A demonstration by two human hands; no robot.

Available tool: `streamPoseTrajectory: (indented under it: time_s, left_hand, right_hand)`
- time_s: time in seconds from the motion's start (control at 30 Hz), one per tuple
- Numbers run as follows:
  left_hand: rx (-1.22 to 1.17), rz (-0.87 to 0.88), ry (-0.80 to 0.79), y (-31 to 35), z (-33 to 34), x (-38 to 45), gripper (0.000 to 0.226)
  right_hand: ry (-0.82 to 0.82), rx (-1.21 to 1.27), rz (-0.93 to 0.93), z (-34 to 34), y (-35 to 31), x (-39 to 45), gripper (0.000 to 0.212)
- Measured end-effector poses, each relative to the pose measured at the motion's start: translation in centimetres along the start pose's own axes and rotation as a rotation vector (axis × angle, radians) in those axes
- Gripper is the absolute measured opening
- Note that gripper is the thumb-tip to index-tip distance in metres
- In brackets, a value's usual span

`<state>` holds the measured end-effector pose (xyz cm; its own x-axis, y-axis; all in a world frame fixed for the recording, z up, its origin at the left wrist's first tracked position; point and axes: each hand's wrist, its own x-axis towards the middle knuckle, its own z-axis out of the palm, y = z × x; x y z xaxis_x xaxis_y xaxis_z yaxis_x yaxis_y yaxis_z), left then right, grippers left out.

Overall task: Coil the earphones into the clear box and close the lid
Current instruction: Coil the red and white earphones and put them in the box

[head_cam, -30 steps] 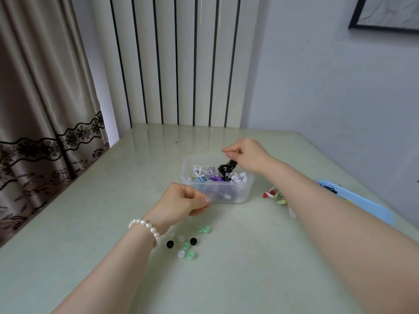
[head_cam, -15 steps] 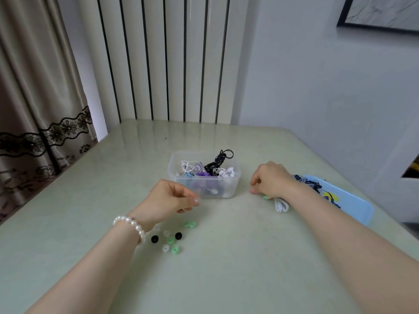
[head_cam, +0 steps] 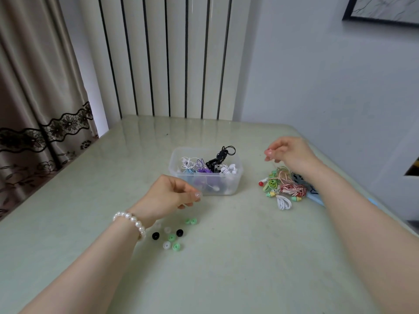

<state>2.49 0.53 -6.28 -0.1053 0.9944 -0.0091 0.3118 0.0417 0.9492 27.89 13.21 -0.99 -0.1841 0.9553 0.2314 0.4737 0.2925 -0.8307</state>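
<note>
The clear box (head_cam: pixel 234 185) stands lidless at the table's middle. It holds white, purple and black earphones, and a black coil (head_cam: pixel 223 152) sticks up over its far rim. To its right lies a pile of green, pink, red and white earphones (head_cam: pixel 282 185). My right hand (head_cam: pixel 291 152) hovers just above that pile, with thumb and fingertips pinching a thin pink cord that rises from it. My left hand (head_cam: pixel 167 196) sits in front of the box's near left corner, fingers curled, thumb against forefinger, and nothing plainly shows in it.
Several loose black, white and green ear tips (head_cam: pixel 172 237) are scattered on the pale green table (head_cam: pixel 226 268) near my left wrist. A blue lid (head_cam: pixel 316 198) lies partly under my right forearm by the table's right edge. Wall and curtain bound the far and left sides.
My right hand left the box, dropped to the earphone pile on the right, and has now lifted a little with a cord. My left hand has stayed put.
</note>
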Motion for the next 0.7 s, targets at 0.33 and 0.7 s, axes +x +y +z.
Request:
streamPoseTrajectory:
  time_s: [0.33,0.7]
  left_hand:
    - [-0.003,-0.007,0.002,0.2,-0.2,-0.2,0.011]
    - [0.320,-0.013,0.067,-0.1,-3.0,0.2,0.005]
  right_hand:
    - [0.205,0.469,-0.166,-1.4,-5.4,-1.3,0.008]
    - [-0.309,0.217,-0.145,4.1,-6.3,-5.4,0.008]
